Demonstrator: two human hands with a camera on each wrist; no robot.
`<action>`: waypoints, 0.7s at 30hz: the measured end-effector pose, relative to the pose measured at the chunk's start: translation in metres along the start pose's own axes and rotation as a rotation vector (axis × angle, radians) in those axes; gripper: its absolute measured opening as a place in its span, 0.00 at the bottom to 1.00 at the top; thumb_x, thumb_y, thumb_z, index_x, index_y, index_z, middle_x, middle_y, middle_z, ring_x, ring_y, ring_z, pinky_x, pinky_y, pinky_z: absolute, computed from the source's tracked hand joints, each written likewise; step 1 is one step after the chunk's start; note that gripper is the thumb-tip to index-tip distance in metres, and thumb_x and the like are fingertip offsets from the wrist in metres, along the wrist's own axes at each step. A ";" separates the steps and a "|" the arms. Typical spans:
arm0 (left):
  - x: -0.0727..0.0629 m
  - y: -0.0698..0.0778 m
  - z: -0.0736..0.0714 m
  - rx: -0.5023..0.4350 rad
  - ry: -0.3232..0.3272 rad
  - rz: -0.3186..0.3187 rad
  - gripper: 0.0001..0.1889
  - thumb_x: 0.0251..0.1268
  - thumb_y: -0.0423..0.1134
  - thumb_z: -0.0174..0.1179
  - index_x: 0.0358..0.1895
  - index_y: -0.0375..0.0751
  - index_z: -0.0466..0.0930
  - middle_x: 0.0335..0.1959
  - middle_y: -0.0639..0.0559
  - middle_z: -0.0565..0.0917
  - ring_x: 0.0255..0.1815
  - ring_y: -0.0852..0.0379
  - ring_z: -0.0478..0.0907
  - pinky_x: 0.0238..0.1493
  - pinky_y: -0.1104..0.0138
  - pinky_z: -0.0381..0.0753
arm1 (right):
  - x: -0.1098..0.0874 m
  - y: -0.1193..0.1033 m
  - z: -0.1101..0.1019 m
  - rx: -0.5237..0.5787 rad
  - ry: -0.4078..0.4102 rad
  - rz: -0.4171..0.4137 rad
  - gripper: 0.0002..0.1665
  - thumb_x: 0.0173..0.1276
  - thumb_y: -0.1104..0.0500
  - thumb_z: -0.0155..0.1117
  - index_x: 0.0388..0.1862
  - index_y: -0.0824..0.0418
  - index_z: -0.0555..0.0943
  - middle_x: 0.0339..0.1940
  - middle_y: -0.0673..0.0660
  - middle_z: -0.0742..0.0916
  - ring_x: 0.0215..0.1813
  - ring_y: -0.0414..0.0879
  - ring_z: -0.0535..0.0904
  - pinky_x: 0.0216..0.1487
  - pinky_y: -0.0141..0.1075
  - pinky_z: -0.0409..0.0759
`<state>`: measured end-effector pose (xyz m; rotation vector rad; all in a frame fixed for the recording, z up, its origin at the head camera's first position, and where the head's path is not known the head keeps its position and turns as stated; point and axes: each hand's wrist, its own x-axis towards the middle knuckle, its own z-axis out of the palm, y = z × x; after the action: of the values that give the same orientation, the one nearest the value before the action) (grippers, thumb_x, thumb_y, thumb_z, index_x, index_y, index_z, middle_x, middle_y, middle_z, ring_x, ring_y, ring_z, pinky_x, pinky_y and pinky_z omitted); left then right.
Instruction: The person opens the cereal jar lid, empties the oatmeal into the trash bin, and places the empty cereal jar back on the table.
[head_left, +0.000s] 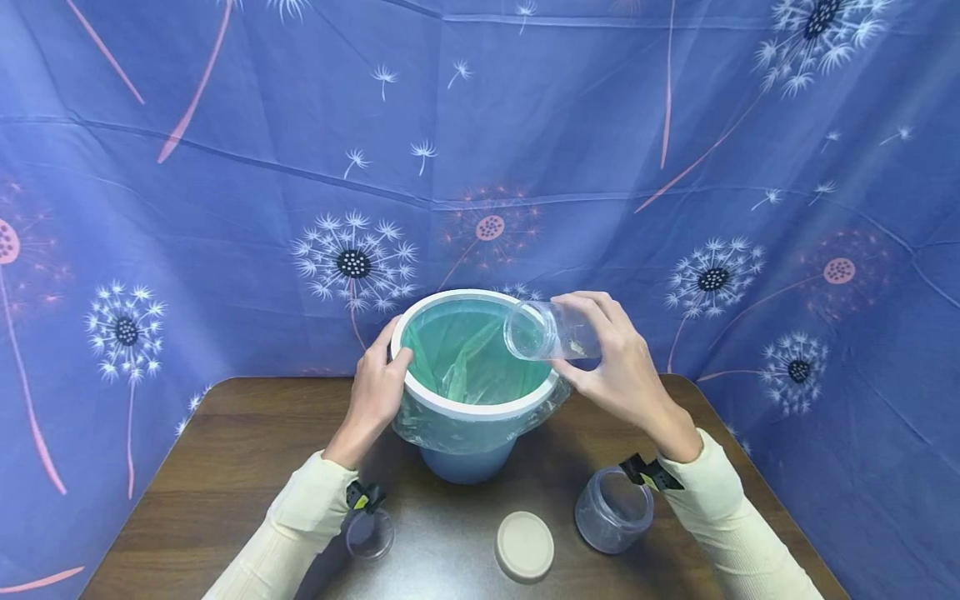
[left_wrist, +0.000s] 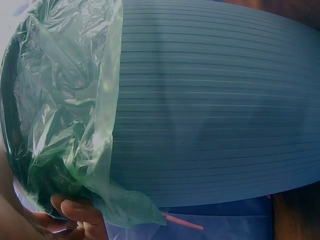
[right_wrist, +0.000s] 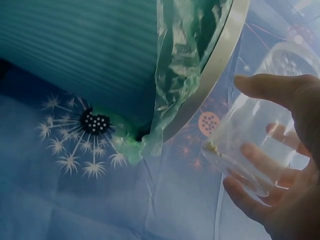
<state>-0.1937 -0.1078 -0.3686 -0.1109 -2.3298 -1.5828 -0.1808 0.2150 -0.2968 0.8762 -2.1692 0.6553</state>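
A blue waste bin (head_left: 468, 465) with a white rim stands on the table, lined with a thin green plastic bag (left_wrist: 65, 85) folded down outside. My left hand (head_left: 381, 379) grips the rim at its left side, and its fingertips (left_wrist: 80, 212) press the bag in the left wrist view. Over the bin's right edge, my right hand (head_left: 611, 358) holds a clear plastic jar (head_left: 534, 332) tilted, its mouth toward the bin's inside. Small yellowish residue (right_wrist: 212, 147) clings near the jar's base in the right wrist view.
A second clear jar (head_left: 611, 529), open at the top, stands on the wooden table (head_left: 255, 450) below my right wrist. A round beige lid (head_left: 525, 546) lies left of it. Beside my left wrist is a small clear round container (head_left: 370, 536). A blue dandelion-print cloth (head_left: 225, 242) hangs behind.
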 end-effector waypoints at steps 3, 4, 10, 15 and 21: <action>0.000 0.000 0.000 0.002 -0.002 0.000 0.35 0.72 0.42 0.51 0.83 0.48 0.66 0.78 0.42 0.73 0.72 0.41 0.74 0.72 0.44 0.70 | 0.006 0.002 0.001 -0.031 -0.022 -0.017 0.47 0.50 0.67 0.87 0.71 0.55 0.80 0.67 0.58 0.81 0.68 0.58 0.76 0.58 0.57 0.77; 0.000 0.000 0.000 0.004 -0.003 -0.001 0.35 0.72 0.42 0.51 0.84 0.48 0.66 0.78 0.42 0.73 0.72 0.41 0.74 0.72 0.44 0.70 | 0.008 0.002 0.002 -0.043 -0.029 -0.027 0.47 0.51 0.66 0.87 0.71 0.55 0.80 0.66 0.59 0.81 0.67 0.59 0.76 0.57 0.58 0.77; 0.000 0.000 0.000 -0.003 -0.003 0.003 0.35 0.72 0.42 0.52 0.83 0.48 0.66 0.78 0.41 0.74 0.71 0.40 0.74 0.73 0.44 0.69 | 0.017 0.007 0.003 -0.139 -0.064 -0.105 0.43 0.53 0.61 0.87 0.70 0.54 0.81 0.64 0.60 0.83 0.65 0.60 0.77 0.58 0.57 0.78; 0.000 0.000 0.000 0.000 -0.002 0.003 0.35 0.72 0.41 0.52 0.84 0.47 0.66 0.78 0.41 0.73 0.71 0.40 0.74 0.73 0.45 0.69 | 0.024 0.010 0.003 -0.199 -0.081 -0.167 0.42 0.50 0.61 0.87 0.66 0.60 0.81 0.63 0.60 0.84 0.65 0.60 0.79 0.66 0.55 0.76; 0.000 0.001 0.000 -0.007 -0.006 0.001 0.35 0.72 0.41 0.51 0.84 0.48 0.66 0.79 0.42 0.73 0.72 0.41 0.74 0.74 0.45 0.69 | 0.033 0.009 0.002 -0.261 -0.107 -0.221 0.42 0.50 0.64 0.86 0.66 0.58 0.82 0.64 0.62 0.83 0.68 0.64 0.77 0.68 0.58 0.75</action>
<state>-0.1937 -0.1079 -0.3679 -0.1177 -2.3286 -1.5920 -0.2057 0.2064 -0.2750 1.0075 -2.1489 0.2146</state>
